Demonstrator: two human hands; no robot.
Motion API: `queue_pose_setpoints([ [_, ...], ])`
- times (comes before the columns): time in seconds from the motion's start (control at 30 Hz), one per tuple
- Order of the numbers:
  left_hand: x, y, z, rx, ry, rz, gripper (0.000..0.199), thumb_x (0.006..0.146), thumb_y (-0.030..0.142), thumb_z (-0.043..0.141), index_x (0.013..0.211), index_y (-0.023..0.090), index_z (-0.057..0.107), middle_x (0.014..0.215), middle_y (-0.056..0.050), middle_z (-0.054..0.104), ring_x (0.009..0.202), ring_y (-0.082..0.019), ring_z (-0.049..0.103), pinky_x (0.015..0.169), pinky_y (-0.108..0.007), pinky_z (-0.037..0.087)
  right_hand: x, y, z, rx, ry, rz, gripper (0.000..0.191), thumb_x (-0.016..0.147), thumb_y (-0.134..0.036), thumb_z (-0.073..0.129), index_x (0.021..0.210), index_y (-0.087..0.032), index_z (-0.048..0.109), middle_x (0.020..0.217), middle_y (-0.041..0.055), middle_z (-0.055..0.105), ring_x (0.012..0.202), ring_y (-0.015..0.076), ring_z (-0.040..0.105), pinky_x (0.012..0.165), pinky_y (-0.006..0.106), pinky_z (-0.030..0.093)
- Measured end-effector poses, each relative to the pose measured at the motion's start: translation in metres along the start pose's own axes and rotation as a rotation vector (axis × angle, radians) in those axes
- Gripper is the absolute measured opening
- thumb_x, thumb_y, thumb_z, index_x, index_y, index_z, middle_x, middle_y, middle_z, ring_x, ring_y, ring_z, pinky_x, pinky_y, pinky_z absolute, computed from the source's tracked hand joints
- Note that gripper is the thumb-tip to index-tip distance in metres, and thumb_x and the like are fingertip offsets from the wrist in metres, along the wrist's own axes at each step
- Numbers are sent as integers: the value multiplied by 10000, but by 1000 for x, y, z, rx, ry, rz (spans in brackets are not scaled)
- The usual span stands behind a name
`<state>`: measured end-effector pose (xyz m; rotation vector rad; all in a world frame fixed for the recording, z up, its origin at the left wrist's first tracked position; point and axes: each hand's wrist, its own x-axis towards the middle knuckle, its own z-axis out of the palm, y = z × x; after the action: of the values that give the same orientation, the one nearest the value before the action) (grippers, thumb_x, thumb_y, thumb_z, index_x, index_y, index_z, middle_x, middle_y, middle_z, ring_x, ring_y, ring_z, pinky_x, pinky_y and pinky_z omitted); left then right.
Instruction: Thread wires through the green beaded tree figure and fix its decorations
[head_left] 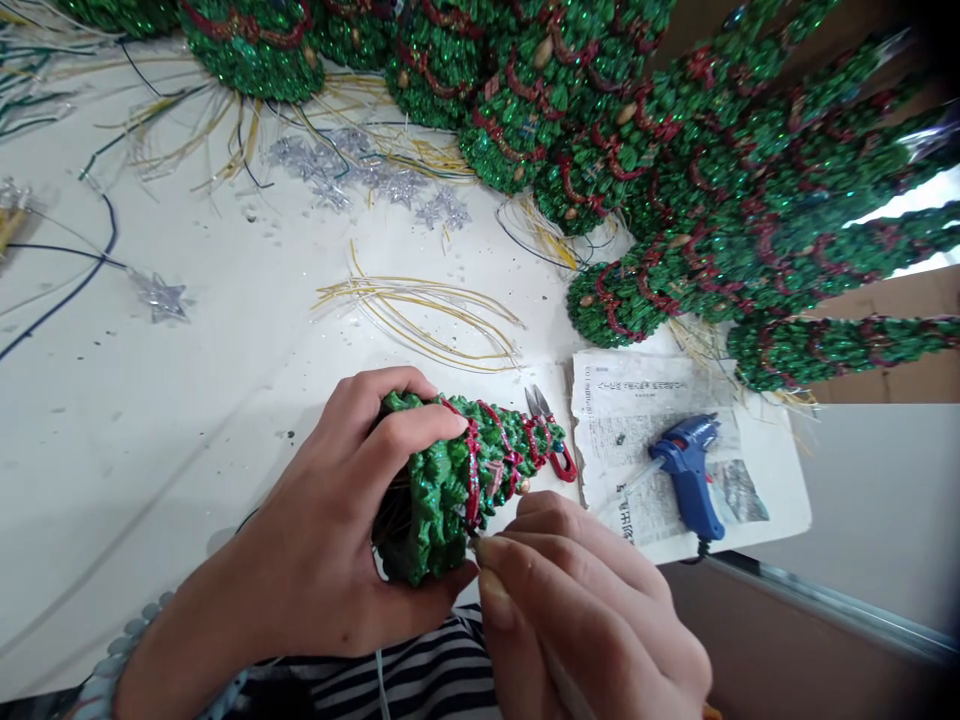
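My left hand (337,510) is wrapped round a small green tree figure (442,490) with red garlands, which lies on its side, tip pointing right, its hollow base facing left. Close against the tree's lower side, my right hand (585,600) is closed in a pinch at a garland; a small dark tip shows at the fingertips, but the thing held is mostly hidden. Small scissors (562,460) with red handles lie just beyond the tree's tip. A bundle of yellow wires (420,320) lies on the white table (225,420) above my left hand.
A blue glue gun (690,475) rests on newspaper (630,400) at the right. Several decorated trees (600,130) stand along the far side and right. Clear plastic stars (382,180) and loose wires (232,150) lie before them. Another star (163,298) with dark wire is at the left.
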<state>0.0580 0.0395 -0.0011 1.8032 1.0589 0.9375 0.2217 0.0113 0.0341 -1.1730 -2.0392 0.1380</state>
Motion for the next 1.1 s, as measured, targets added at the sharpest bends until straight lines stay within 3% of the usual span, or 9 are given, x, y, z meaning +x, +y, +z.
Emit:
queue_pose_setpoints([
  [0.2, 1, -1, 0, 0, 18, 24, 609, 750, 259, 675, 1295, 303, 407, 1291, -68, 421, 1221, -273, 460, 997, -453, 456, -5, 7, 16, 244, 143, 58, 147, 979, -112, 497, 918, -128, 630, 619, -15, 628, 520, 79, 560, 484, 228, 527],
  [0.33, 2, 0, -2, 33, -8, 31, 601, 756, 275, 682, 1289, 282, 405, 1294, -79, 423, 1257, -273, 437, 989, -430, 446, -5, 8, 26, 444, 326, 153, 135, 954, -124, 529, 881, -128, 642, 574, -28, 619, 452, 78, 532, 450, 226, 502],
  [0.4, 2, 0, -3, 43, -18, 36, 602, 754, 278, 689, 1286, 269, 407, 1297, -76, 420, 1257, -257, 433, 994, -402, 437, -6, 8, 28, 477, 356, 162, 121, 942, -129, 548, 870, -126, 646, 565, -34, 604, 446, 80, 520, 450, 230, 488],
  [0.63, 2, 0, -3, 55, -18, 42, 602, 755, 285, 691, 1285, 256, 409, 1295, -72, 426, 1249, -244, 441, 1000, -373, 428, -6, 9, 18, 474, 250, 124, 144, 950, -83, 489, 892, -107, 619, 596, -19, 571, 475, 89, 488, 477, 256, 474],
  [0.77, 2, 0, -2, 38, -2, 17, 595, 758, 288, 686, 1283, 297, 406, 1297, -76, 425, 1232, -274, 469, 966, -426, 454, -7, 7, 6, 292, 66, 93, 138, 969, -106, 483, 910, -122, 607, 629, -17, 589, 508, 86, 510, 555, 277, 551],
  [0.93, 1, 0, 0, 4, 4, 9, 676, 694, 278, 735, 1291, 305, 420, 1295, -60, 414, 1209, -270, 472, 990, -430, 458, -8, 4, 0, -10, 29, -14, 103, 974, -187, 548, 894, -145, 597, 602, -57, 581, 484, 60, 518, 579, 251, 584],
  [1.1, 0, -1, 1, 2, 17, 12, 644, 716, 275, 717, 1295, 289, 434, 1302, -49, 407, 1224, -254, 461, 1022, -421, 440, -2, 5, -4, -79, -60, -120, 78, 959, -172, 584, 883, -156, 582, 556, -87, 559, 466, 44, 529, 547, 216, 585],
])
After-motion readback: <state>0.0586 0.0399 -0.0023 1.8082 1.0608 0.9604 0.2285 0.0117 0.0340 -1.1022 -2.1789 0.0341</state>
